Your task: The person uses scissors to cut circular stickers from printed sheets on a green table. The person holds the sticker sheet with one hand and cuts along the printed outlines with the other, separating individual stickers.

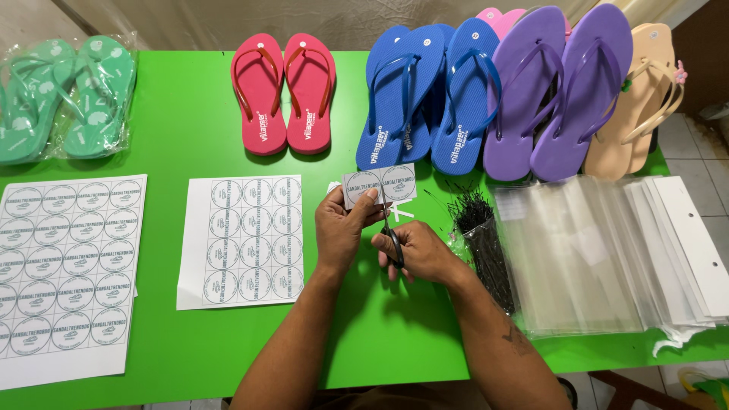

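1. Fingers (363,203) of the left hand (343,228) pinch a strip of printed labels (378,184) above the green table (167,144).
2. Right hand (418,252) is closed on black scissors (392,241), blades at the strip.
3. Blue sandals (425,91) lie just beyond.

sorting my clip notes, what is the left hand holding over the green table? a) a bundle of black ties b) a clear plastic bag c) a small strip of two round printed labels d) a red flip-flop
c: the left hand pinches a small strip of two round labels, while the right hand works black-handled scissors at its lower edge.
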